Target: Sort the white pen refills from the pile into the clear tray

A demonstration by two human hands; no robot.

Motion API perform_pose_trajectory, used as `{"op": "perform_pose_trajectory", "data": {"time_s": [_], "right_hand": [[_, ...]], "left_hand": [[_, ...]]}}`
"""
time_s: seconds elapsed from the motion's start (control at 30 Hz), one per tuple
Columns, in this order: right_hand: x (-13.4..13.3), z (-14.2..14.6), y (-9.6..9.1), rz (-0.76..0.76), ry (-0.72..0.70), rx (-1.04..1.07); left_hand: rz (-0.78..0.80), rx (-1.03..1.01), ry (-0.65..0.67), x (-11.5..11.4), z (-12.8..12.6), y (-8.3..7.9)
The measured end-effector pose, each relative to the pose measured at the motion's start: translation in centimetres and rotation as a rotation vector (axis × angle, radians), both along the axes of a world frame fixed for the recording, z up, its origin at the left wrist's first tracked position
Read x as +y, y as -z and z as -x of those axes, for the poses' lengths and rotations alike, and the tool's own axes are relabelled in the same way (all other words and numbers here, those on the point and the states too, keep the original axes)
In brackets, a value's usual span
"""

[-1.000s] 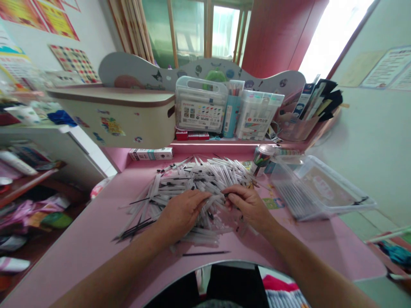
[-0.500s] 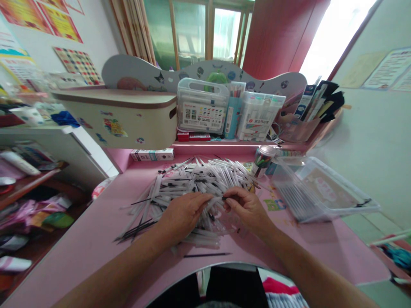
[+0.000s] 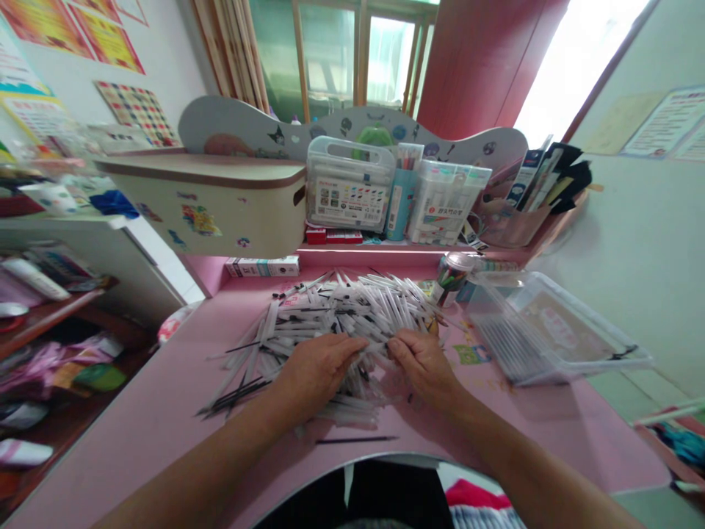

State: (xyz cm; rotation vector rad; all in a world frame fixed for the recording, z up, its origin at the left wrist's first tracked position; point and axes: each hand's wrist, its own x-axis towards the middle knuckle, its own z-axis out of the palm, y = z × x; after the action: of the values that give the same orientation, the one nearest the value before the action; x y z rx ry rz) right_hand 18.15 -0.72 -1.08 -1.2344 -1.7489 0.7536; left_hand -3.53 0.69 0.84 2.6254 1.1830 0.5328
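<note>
Over a heap of whitish translucent pen barrels and black pen parts (image 3: pixel 324 308), my two hands meet at a single pen (image 3: pixel 377 347). My left hand (image 3: pixel 324 361) is closed round its whitish barrel, which shows only in part. At the pen's right end, my right hand (image 3: pixel 421 360) pinches with thumb and curled forefinger; the tip there is mostly covered. Several thin black refills (image 3: pixel 234 397) lie at the heap's left edge. One more dark refill (image 3: pixel 357 440) rests by itself near the front edge of the pink desk (image 3: pixel 165 433).
A clear plastic box (image 3: pixel 556 330) with rods inside stands at the right. Behind the heap are a jar of pens (image 3: pixel 452 278) and a long white carton (image 3: pixel 263 266). The shelf above holds a lidded beige bin (image 3: pixel 220 213), marker cases (image 3: pixel 349 191) and a pen cup (image 3: pixel 510 224).
My right hand's fingers have closed in more tightly at the pen's end, hiding the dark tip that showed before. My left hand has hardly moved. The view has shifted slightly.
</note>
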Motion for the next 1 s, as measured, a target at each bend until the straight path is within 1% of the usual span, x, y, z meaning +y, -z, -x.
{"op": "perform_pose_trajectory", "data": {"time_s": [0.1,0.2,0.33,0.43,0.67,0.9,1.0], "right_hand": [[-0.17,-0.10,-0.24,0.001,-0.052,0.020],[-0.26,-0.12,-0.52,-0.058,-0.091,0.009],[0.06,0.02,-0.46,-0.152,-0.064,-0.066],[0.25,0.12,-0.21,-0.149,-0.054,-0.089],[-0.19,0.01,-0.14,-0.110,-0.109,-0.034],[0.07,0.07,-0.27,-0.142,-0.093,-0.087],[-0.06,-0.08,-0.14,-0.169,-0.073,-0.070]], "left_hand": [[0.012,-0.008,-0.019,0.00,0.00,-0.13],[0.026,0.005,-0.019,0.06,-0.06,-0.19],[0.022,0.034,-0.008,0.08,-0.14,0.06],[0.029,0.042,-0.002,0.06,-0.18,0.27],[0.026,0.009,0.001,0.08,-0.05,0.19],[0.021,0.042,-0.003,0.00,-0.28,0.09],[0.018,0.042,-0.008,-0.02,-0.29,0.22]]}}
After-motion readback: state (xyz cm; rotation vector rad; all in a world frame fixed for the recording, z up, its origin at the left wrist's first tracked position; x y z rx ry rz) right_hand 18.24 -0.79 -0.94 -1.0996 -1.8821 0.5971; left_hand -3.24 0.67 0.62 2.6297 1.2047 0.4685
